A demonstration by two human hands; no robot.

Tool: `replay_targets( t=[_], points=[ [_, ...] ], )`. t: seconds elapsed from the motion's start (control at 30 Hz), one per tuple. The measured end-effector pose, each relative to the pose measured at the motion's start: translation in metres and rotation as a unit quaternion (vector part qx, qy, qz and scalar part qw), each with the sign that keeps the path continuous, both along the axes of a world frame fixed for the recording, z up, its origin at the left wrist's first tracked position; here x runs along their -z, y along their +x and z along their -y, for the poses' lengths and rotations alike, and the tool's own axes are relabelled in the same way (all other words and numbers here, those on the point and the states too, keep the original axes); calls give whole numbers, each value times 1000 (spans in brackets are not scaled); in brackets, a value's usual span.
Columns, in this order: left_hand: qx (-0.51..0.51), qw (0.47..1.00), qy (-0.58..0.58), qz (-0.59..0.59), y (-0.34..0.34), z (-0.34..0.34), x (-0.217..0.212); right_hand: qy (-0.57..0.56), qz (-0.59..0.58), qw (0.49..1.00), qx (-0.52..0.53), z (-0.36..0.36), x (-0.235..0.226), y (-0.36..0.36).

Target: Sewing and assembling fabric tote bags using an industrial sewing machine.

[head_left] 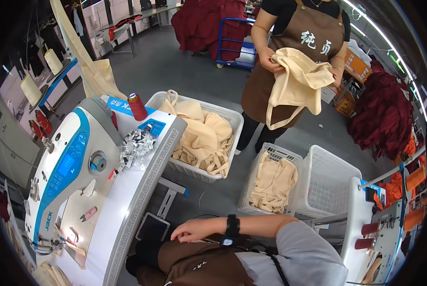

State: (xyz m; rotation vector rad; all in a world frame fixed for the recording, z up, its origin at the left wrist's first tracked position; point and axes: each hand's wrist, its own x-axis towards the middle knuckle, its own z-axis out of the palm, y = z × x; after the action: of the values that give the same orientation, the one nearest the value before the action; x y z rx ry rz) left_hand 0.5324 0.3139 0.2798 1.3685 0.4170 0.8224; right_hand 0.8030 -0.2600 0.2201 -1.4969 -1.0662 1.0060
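My right hand (pixel 192 230) rests over my brown-aproned lap, a dark watch on its wrist. Its fingers are loosely bent and apart, and nothing shows in them. My left hand is out of view. Nearest to the right hand is the edge of a white sewing table (pixel 109 214). On it stands a white and blue sewing machine (pixel 68 167), with pink thread snips (pixel 89 213) lying by its base. Beige cloth (pixel 54 276) lies at the table's near end. Across from me a standing person holds up a beige cloth bag (pixel 299 81) with both hands.
A white basket (pixel 238 128) of beige bags stands beyond the table; another crate (pixel 244 206) of beige pieces adjoins a white crate (pixel 331 188). A red thread cone (pixel 137 107) and small black-and-white pieces (pixel 136 148) sit on the table. Another machine (pixel 385 238) stands right.
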Motion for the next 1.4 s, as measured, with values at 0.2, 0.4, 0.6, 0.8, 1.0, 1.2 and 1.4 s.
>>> replay_targets(
  t=[0.2, 0.4, 0.6, 0.8, 1.0, 1.2, 1.4],
  points=[
    [24, 998, 56, 14, -38, -22, -13, -50, -25, 971, 232, 79, 25, 7],
    [41, 994, 104, 20, -101, -34, -13, 41, 17, 857, 514, 150, -10, -1],
    [56, 985, 159, 32, -154, -46, -32, 79, 94, 784, 609, 174, -67, -22],
    [68, 976, 201, 45, -181, -38, -46, 139, 134, 732, 653, 172, -117, -47],
    [75, 967, 236, 55, -195, -34, -55, 122, 152, 743, 640, 142, -128, -68],
    [90, 957, 266, 65, -178, -29, -65, 70, 158, 741, 648, 122, -111, -82],
    [109, 946, 303, 46, -169, -21, -82, 47, 182, 706, 683, 146, -70, -72]
  ],
)
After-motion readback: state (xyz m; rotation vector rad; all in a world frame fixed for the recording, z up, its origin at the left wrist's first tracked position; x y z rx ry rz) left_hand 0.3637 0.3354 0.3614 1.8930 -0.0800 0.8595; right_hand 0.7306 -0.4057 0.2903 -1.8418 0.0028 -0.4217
